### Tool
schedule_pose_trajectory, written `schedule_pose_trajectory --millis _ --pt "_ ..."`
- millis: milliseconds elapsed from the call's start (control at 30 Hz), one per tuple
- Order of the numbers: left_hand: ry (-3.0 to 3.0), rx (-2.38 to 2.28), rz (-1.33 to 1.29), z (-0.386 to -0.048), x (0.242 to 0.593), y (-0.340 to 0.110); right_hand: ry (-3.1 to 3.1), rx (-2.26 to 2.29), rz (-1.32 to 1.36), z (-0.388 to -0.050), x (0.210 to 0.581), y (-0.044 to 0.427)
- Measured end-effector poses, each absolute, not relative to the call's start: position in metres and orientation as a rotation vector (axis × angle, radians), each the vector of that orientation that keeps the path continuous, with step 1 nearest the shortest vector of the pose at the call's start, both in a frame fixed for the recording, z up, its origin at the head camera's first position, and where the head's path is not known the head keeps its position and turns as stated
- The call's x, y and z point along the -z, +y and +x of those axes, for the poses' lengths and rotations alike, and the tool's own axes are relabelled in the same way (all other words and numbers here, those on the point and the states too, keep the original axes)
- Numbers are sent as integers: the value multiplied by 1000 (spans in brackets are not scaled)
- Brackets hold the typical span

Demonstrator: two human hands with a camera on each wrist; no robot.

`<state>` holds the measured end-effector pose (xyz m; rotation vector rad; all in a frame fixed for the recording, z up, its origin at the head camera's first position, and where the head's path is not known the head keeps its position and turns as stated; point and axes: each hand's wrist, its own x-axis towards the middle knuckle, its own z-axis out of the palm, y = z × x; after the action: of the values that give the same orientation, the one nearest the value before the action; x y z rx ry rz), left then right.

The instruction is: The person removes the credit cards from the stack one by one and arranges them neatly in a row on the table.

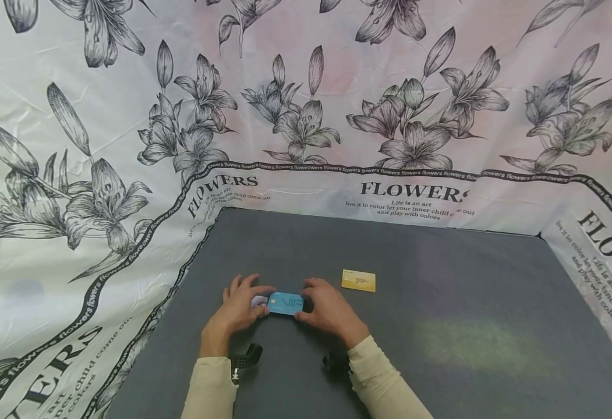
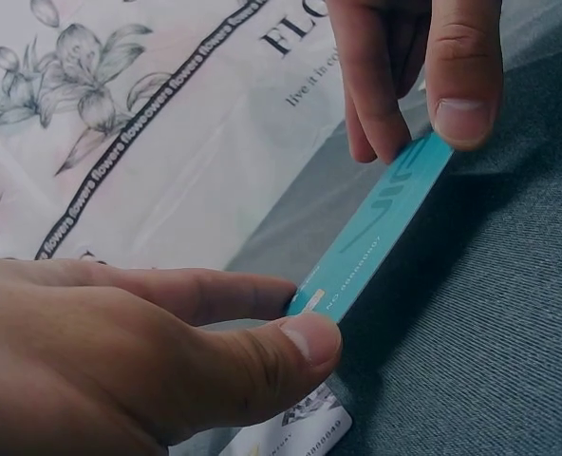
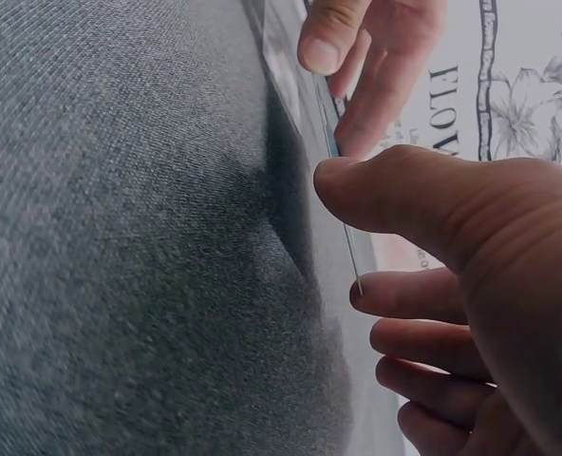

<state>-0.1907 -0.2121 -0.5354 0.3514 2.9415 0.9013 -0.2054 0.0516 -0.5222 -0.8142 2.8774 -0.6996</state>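
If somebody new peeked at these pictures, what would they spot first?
Probably the blue card, pinched at its ends by the left hand and the right hand, above the dark grey table. Next might come the yellow card, lying on the table beyond the right hand and a bit to its right. The white cloth behind the table, covered in big flower drawings, stands out too.

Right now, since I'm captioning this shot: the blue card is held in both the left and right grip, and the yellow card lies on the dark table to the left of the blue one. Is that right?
Not quite: the yellow card lies to the right of the blue card, as the head view shows. The rest stands.
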Motion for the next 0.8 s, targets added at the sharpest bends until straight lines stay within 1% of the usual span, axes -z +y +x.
schedule_pose_trajectory --millis 167,267,367,500,600,667,800 --pt "2931 -872 339 -183 523 -208 2894 662 -817 -205 525 50" --pt "2930 -869 333 -183 525 -209 2900 649 -815 -204 525 48" --pt "2930 -890 319 -186 532 -210 2899 648 -809 -203 525 47" --pt "2953 -903 331 -195 557 -217 2899 637 -805 -203 526 46" --pt "2973 -868 346 -198 566 -220 2903 627 -804 -202 527 45" --pt "2967 -852 340 -196 562 -219 2905 620 -802 -202 527 45" --pt "2943 -808 307 -187 538 -212 2908 606 -804 -202 527 44"
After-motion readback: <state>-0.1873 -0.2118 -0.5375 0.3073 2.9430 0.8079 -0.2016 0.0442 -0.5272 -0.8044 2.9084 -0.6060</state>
